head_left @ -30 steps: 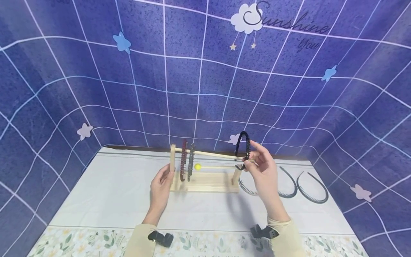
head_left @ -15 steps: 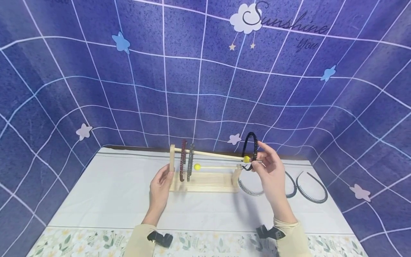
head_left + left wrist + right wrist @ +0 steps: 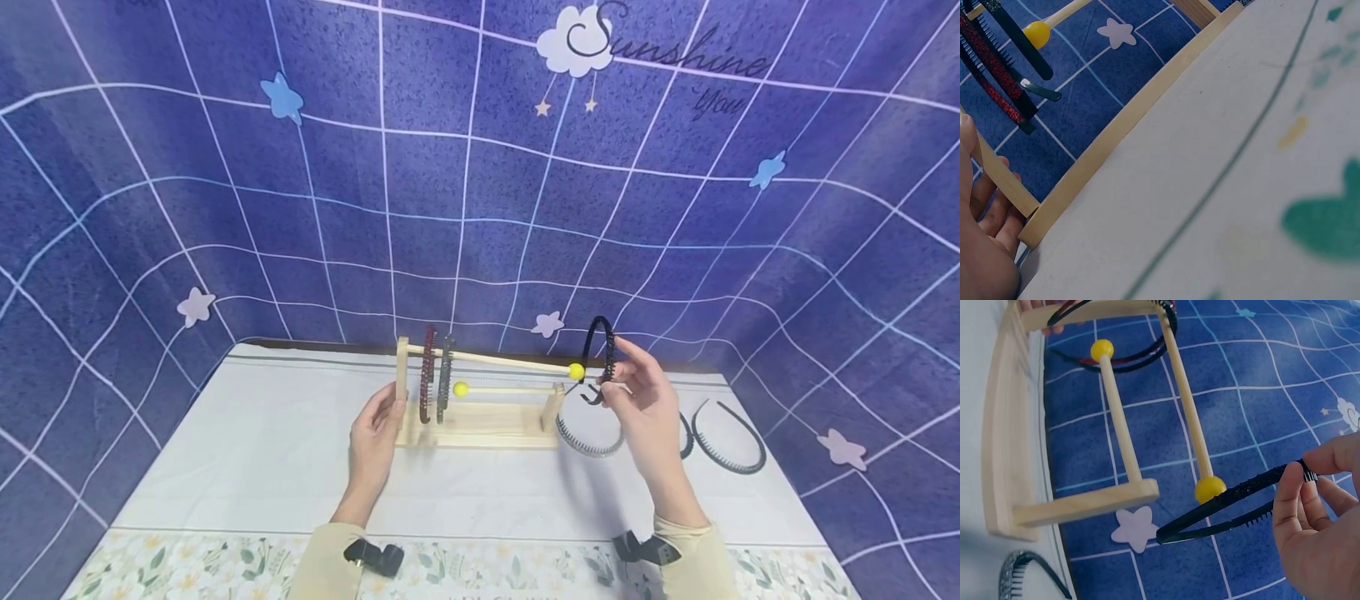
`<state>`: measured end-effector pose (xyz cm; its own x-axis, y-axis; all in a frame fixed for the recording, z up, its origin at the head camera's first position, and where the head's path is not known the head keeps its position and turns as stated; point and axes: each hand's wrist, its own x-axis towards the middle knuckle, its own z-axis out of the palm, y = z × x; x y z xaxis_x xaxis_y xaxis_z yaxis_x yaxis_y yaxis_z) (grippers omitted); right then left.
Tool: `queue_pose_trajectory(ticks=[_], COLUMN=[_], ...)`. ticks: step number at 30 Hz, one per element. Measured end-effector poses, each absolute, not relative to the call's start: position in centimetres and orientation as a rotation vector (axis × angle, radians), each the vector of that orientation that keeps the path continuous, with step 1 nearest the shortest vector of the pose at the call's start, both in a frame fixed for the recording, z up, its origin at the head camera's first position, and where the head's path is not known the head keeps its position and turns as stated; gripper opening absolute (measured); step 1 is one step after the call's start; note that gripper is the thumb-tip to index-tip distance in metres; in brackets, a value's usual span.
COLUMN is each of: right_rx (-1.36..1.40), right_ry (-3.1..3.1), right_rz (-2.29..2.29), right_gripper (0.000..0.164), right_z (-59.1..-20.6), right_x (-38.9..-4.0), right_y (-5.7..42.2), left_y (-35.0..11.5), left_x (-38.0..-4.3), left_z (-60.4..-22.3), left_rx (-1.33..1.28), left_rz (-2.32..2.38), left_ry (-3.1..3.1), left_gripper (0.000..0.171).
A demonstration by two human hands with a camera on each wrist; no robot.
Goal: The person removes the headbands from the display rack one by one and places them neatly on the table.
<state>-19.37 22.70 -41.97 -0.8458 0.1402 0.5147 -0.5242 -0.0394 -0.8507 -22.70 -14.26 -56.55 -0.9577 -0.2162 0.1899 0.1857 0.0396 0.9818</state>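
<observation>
My left hand (image 3: 375,437) grips the left upright of a wooden stand (image 3: 480,429), with the thumb in front and fingers behind it in the left wrist view. From that upright a rod (image 3: 510,361) reaches right to a yellow ball (image 3: 576,372). A dark red headband (image 3: 427,375) and a dark grey one (image 3: 445,379) hang on this rod near its left end. My right hand (image 3: 645,417) pinches a black toothed headband (image 3: 1241,492) between thumb and fingers. That headband is held up in the air, just beyond the ball end of the rod.
A lower rod with its own yellow ball (image 3: 461,389) comes from the stand's shorter right upright (image 3: 552,408). On the white tabletop lie a grey headband (image 3: 588,448), a dark one (image 3: 731,465) and another partly behind my right wrist. Blue cloth (image 3: 480,183) rises behind the table.
My right hand has moved right with the black headband, from the rod's end to beyond the yellow ball, which now shows fully. The left hand and the stand have stayed put.
</observation>
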Motion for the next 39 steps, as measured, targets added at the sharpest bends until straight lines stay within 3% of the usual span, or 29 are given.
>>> queue_pose_trajectory(ticks=[10,19,25,39], right_rx=[0.362,0.286,0.233,0.205], right_ry=[-1.889,-2.05,-2.175,-2.226], right_rz=[1.877,1.728,1.605,1.796], right_gripper=[0.067,0.051,0.049,0.047], right_z=[-42.9,-43.8,-44.2,-44.7], right_x=[-19.0,-18.2,-17.4,-15.4], right_y=[24.2,25.5,26.4,27.6], left_y=[-14.3,-14.3,-14.3,-14.2], left_x=[-22.5,-22.7,-22.8,-22.8], left_z=[-56.5,-56.6,-56.6,-56.7], left_rx=[0.004,0.027,0.035,0.038], left_rz=[-1.979,-1.991,-1.98,-1.968], left_ry=[-2.041,-2.038,-2.05,-2.035], left_gripper=[0.05,0.049,0.05,0.049])
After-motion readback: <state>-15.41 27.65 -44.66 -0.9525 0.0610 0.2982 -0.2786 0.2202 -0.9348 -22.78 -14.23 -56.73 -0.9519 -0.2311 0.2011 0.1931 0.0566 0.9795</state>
